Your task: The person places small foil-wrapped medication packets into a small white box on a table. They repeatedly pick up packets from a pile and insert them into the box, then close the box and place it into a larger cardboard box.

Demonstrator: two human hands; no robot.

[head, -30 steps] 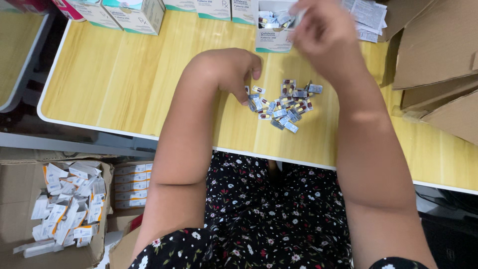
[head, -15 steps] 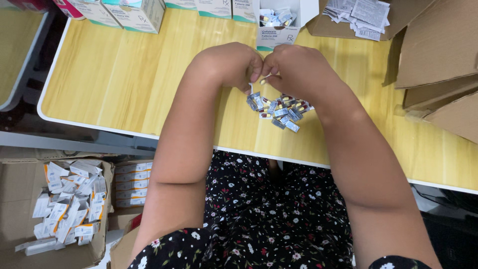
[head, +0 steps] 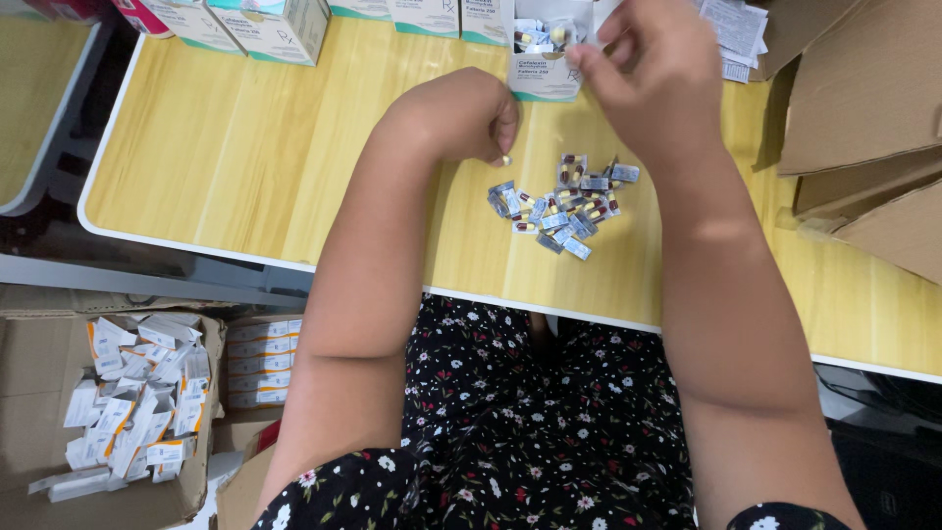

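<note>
The right hand (head: pixel 653 74) hovers at the small open white carton (head: pixel 545 54) by the desk's far edge, fingertips pinched, on what I cannot tell. The left hand (head: pixel 461 113) is curled loosely closed, a yellowish capsule (head: pixel 506 159) at its fingertips. Cut foil blister pieces (head: pixel 561 204) lie heaped mid-desk (head: pixel 245 147); dropping each piece squarely inside the carton seems best.

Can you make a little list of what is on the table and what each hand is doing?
table: pale wooden table with a white edge
left hand: left hand closed in a loose fist, a small capsule at its fingertips
right hand: right hand raised beside the open box, fingers pinched; what it holds is too small to tell
pile: cut blister pieces with red and yellow capsules, between the hands
open box: small white and green box holding more pieces
floor, left: cardboard carton full of flattened small boxes
</note>
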